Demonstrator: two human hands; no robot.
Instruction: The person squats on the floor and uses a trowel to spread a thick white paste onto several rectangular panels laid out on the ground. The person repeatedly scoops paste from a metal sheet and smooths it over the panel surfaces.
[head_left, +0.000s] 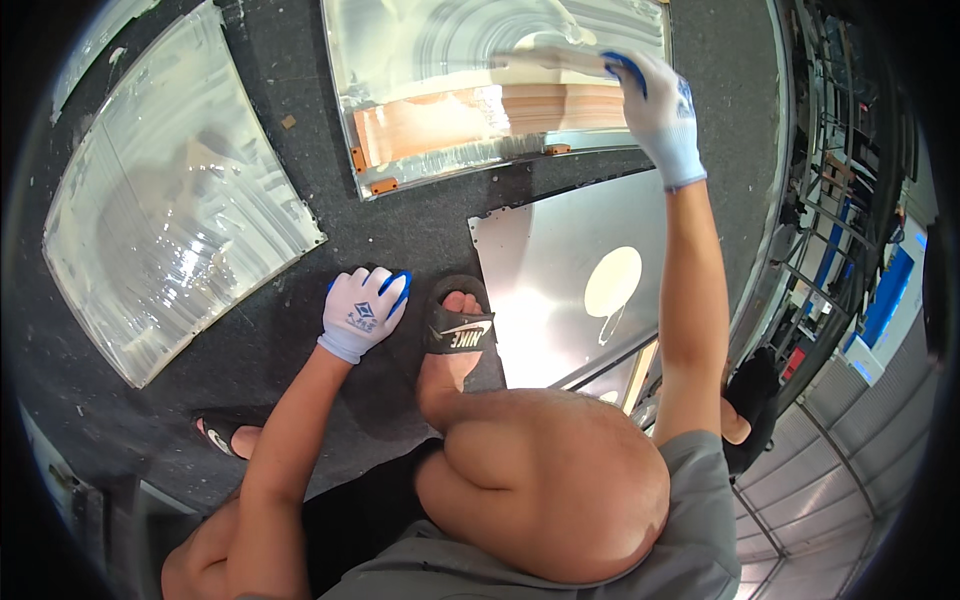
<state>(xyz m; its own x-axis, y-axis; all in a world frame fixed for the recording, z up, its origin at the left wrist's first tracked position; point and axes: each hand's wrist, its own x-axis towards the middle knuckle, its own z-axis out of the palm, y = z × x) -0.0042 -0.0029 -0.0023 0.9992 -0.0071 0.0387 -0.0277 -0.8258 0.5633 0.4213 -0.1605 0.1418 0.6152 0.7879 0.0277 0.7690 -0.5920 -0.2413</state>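
Observation:
My right hand (660,105), in a white glove with blue parts, is closed on a long thin spreader (560,60). The spreader is pale and blurred, and reaches left over a panel (430,50) coated with swirled white paste. A wood-coloured strip (430,120) lies along the panel's near side, below the spreader. Small orange blocks (384,187) sit at that panel's near edge. My left hand (365,310), gloved the same way, is low over the dark floor beside my foot, holding nothing, its bent fingers slightly apart.
Another paste-coated panel (180,220) lies on the floor at the left. A bare metal sheet (550,260) with a pale oval lies close to my sandal (458,325). Part of a further coated panel (100,50) shows at the far left. Racks (830,200) stand at the right.

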